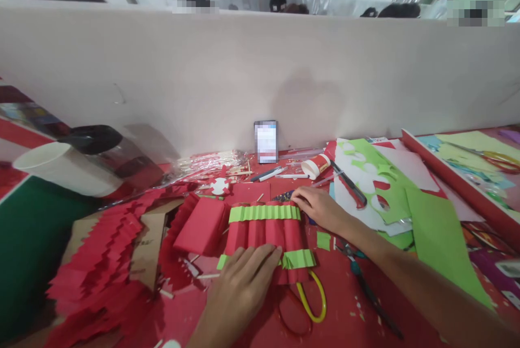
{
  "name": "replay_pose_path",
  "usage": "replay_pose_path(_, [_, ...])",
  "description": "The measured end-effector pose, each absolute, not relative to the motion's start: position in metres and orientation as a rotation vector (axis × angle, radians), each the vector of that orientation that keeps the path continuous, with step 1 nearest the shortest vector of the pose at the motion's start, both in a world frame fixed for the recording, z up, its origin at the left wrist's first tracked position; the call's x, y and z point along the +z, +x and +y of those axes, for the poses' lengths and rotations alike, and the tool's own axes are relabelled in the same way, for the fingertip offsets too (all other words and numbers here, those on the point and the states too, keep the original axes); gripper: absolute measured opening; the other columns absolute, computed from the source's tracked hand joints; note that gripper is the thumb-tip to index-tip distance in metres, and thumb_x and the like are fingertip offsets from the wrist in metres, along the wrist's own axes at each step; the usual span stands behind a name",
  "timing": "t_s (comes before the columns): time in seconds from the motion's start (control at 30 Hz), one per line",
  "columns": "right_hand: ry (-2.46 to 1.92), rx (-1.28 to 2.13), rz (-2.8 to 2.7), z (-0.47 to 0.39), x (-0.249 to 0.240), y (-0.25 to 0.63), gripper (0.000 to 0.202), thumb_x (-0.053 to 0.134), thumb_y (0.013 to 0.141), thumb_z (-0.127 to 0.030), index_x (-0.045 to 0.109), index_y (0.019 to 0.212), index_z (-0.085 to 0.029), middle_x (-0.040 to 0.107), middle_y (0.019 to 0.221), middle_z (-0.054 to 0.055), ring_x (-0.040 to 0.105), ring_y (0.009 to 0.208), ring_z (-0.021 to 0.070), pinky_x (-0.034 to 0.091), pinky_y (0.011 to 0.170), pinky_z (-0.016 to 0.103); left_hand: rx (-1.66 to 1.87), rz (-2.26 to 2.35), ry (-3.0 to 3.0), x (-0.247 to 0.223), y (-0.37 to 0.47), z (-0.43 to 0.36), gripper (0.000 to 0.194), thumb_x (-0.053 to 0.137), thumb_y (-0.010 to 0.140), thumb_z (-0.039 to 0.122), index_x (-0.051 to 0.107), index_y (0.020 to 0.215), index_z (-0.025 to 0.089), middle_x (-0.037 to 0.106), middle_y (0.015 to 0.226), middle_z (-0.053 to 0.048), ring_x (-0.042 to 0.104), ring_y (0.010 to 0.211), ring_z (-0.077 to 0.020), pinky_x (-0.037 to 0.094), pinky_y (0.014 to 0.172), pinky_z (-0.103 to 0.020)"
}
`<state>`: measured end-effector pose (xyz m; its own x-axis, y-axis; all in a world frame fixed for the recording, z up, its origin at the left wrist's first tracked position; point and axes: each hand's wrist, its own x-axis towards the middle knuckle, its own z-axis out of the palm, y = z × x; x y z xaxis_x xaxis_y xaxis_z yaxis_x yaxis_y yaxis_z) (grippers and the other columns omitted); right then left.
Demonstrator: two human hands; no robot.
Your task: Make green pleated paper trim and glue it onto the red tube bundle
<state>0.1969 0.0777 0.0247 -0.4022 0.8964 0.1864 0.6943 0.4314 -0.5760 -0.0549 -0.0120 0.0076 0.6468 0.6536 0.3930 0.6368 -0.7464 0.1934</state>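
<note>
Fingers of left hand (242,278) flat on 4 red paper tubes (274,233), right hand (316,205) at upper edge, grip unclear, hands apart

Paper rolls (275,234): were plain red
Pleated strips (265,213): showed lime green across the paper rolls
Looped handles (324,303): were yellow and red, below the paper rolls
Desk (341,310): was red

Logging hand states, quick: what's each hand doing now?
Left hand: open, lying on the red rolls.
Right hand: at their upper right corner; grip unclear.
</note>
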Motion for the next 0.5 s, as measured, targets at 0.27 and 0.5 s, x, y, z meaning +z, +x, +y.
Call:
replay_pose_path(0.27, [-1.459, 0.739, -2.024, 0.077, 0.02, 0.199, 0.016, 0.045, 0.095, -0.032, 0.057, 0.098, -0.023, 0.071, 0.084, 0.003, 0.067, 0.079, 0.0191, 0.046, 0.07, 0.027, 0.703, 1.103, 2.812, 0.011, -0.055, -0.011, 0.039, 0.028, 0.098, 0.015, 0.059, 0.122, 0.02, 0.067, 0.109, -0.008, 0.061, 0.09, -0.0211, 0.045, 0.079, -0.035])
replay_pose_path(0.5, [-1.515, 0.61, -1.97, 0.09, 0.04, 0.207, 0.018, 0.041, 0.095, -0.032, 0.055, 0.094, -0.021, 0.067, 0.081, 0.003, 0.063, 0.074, 0.0173, 0.043, 0.066, 0.025, 0.697, 1.09, 2.823, 0.013, -0.056, -0.011, 0.038, 0.029, 0.098, 0.018, 0.058, 0.123, 0.02, 0.067, 0.111, -0.008, 0.061, 0.09, -0.0212, 0.044, 0.08, -0.035])
